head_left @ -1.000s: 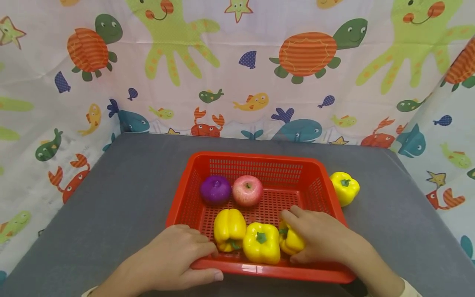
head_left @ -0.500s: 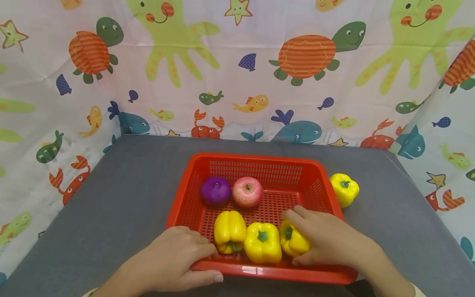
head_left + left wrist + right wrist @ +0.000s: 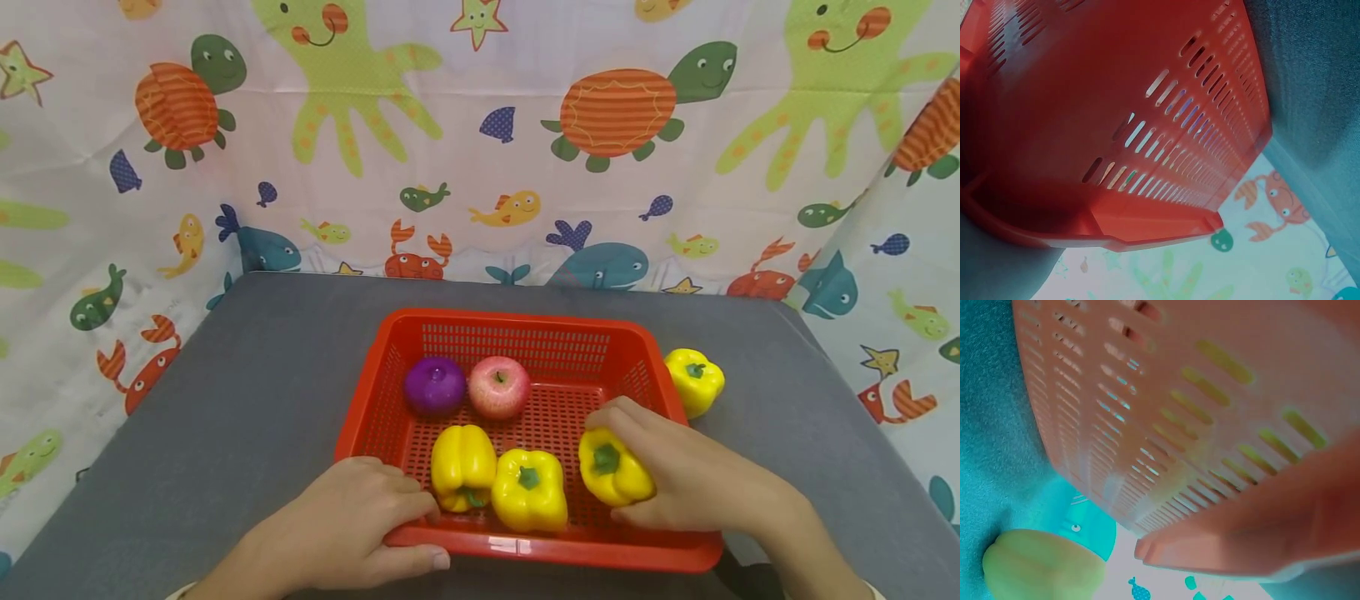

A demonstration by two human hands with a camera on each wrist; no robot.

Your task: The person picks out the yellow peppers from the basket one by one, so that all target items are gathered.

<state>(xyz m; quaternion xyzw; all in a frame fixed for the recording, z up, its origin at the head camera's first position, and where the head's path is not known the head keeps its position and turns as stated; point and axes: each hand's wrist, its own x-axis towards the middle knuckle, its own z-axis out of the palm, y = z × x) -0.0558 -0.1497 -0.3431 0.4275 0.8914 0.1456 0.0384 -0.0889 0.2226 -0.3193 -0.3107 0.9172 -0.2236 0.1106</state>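
Observation:
In the head view my right hand [image 3: 690,471] grips a yellow bell pepper [image 3: 613,468] inside the red basket [image 3: 517,317], its green stem facing left. My left hand [image 3: 352,521] holds the near left corner of the basket, fingers curled over the rim and thumb outside. Two more yellow peppers lie along the near side: one on its side [image 3: 463,467], the other with its stem up [image 3: 529,492]. Behind them sit a purple onion-like vegetable [image 3: 435,387] and a pink-red apple [image 3: 499,387]. Both wrist views mostly show the basket's slotted outer walls [image 3: 1072,119].
Another yellow bell pepper [image 3: 694,382] stands on the grey cloth outside the basket's right wall; the right wrist view shows a pepper [image 3: 1041,565] there too. A curtain [image 3: 465,167] printed with sea animals encloses the back and sides.
My right hand has lifted the gripped pepper and moved it right, leaving a gap beside the middle pepper. My left hand stays on the rim.

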